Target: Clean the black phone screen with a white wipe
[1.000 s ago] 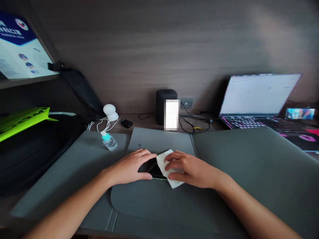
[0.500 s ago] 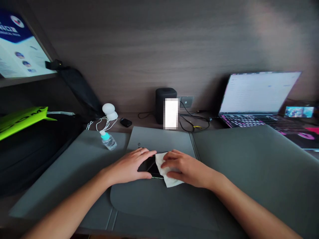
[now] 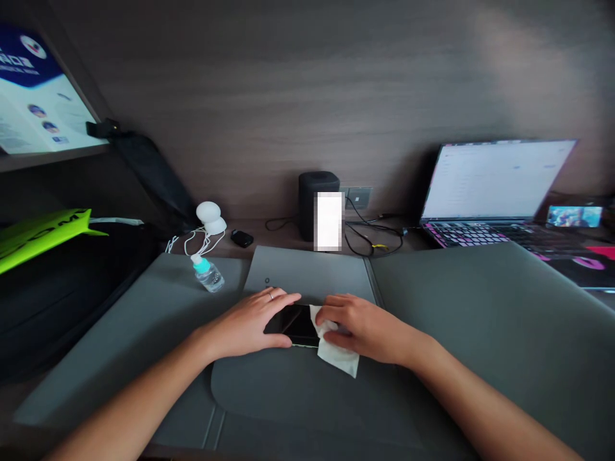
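A black smartphone (image 3: pixel 298 323) lies screen up on a grey folding mat. My left hand (image 3: pixel 247 323) grips its left end, thumb along the near edge and fingers along the far edge; a ring shows on one finger. On the phone's right part, my right hand (image 3: pixel 358 326) presses a white wipe (image 3: pixel 337 357), fingers bent over it. One corner of the wipe hangs past the near edge onto the mat. The phone's right end is hidden under the wipe and hand. Left of my left hand stands a small clear bottle (image 3: pixel 210 276) with a turquoise collar.
Behind the mat (image 3: pixel 446 288) stand a white round-headed device (image 3: pixel 209 216), a small black object (image 3: pixel 241 237), a black speaker-like box (image 3: pixel 307 205) and cables (image 3: pixel 369 234). An open laptop (image 3: pixel 497 182) is at the right. A black bag (image 3: pixel 62 288) lies at the left.
My right hand has slid the wipe slightly to the right and nearer to me, uncovering more of the phone's screen. My left hand keeps its place on the phone.
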